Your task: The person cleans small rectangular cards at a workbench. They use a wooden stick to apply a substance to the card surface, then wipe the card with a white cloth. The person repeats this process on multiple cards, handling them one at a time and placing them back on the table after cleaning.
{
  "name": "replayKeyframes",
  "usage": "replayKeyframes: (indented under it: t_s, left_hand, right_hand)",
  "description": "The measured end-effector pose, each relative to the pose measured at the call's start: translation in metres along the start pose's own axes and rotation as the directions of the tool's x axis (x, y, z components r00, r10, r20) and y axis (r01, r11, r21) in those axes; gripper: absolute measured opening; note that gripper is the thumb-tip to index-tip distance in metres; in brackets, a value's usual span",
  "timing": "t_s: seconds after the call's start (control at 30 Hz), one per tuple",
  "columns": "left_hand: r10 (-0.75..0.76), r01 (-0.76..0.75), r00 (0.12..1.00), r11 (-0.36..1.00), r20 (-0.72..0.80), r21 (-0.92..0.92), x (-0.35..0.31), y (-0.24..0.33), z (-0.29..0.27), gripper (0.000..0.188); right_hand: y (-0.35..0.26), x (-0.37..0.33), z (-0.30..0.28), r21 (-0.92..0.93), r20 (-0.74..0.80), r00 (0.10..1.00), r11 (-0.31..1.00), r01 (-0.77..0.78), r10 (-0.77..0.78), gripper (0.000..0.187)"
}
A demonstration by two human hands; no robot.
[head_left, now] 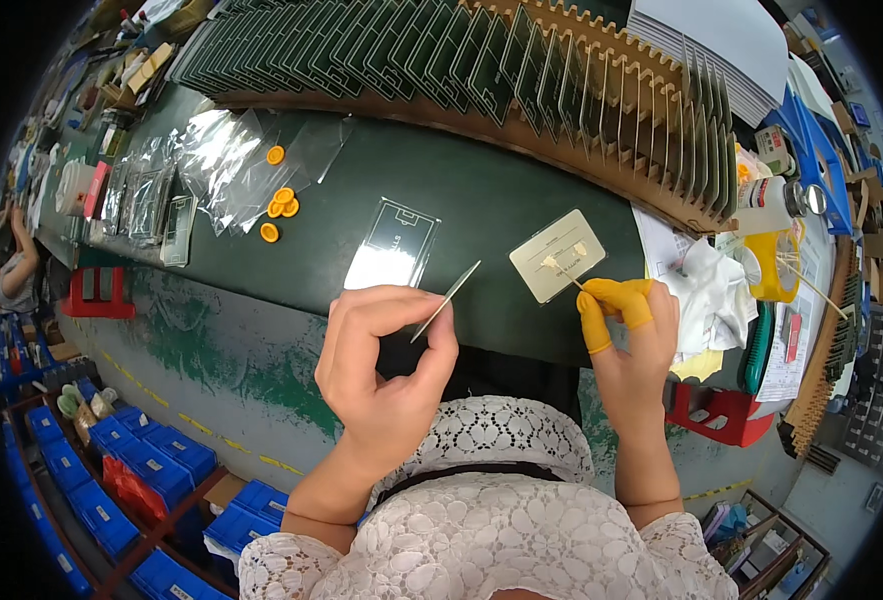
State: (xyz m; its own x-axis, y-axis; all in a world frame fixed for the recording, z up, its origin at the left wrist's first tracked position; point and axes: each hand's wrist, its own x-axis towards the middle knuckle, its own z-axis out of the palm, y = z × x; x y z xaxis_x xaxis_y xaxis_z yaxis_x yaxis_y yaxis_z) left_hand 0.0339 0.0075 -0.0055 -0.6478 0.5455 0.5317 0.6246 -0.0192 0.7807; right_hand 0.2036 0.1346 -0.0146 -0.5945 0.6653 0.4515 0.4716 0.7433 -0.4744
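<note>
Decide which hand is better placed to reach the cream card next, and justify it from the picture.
The right hand, probably: it holds a slim stick pointing over the cream card. The left hand is farther off and pinches a thin card.

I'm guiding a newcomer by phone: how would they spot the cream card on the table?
Find the long brown rack across the top, then the green tabletop below it. Just beyond the right hand, with yellow finger covers, lies the cream card. Its pale face sets it apart from the green-and-white card to its left.
</note>
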Motion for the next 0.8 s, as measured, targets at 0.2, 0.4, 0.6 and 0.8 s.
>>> replayKeyframes:
  t_s: [0.2, 0.4, 0.6, 0.8]
  left_hand:
    - [-0.005, 0.005, 1.000, 1.000, -0.008, -0.020, -0.001, 0.000, 0.002, 0.029]
    - [-0.011, 0.012, 1.000, 1.000, 0.003, -0.027, -0.001, 0.002, 0.002, 0.029]
    - [-0.012, 0.013, 1.000, 0.999, 0.009, -0.040, -0.002, 0.001, 0.002, 0.029]
    - [0.038, -0.038, 0.998, 0.999, 0.044, -0.004, -0.004, -0.001, 0.001, 0.031]
  right_hand:
    - [0.008, -0.004, 0.007, -0.062, 0.039, 0.999, 0.998, 0.011, -0.009, 0.019]
    - [0.012, -0.004, 0.010, -0.057, 0.051, 0.998, 0.998, 0.023, -0.021, 0.019]
    - [0.009, -0.003, 0.010, -0.057, 0.057, 0.998, 0.998, 0.015, -0.012, 0.019]
    - [-0.002, -0.003, 0.003, 0.049, 0.007, 0.997, 0.996, -0.071, 0.071, 0.022]
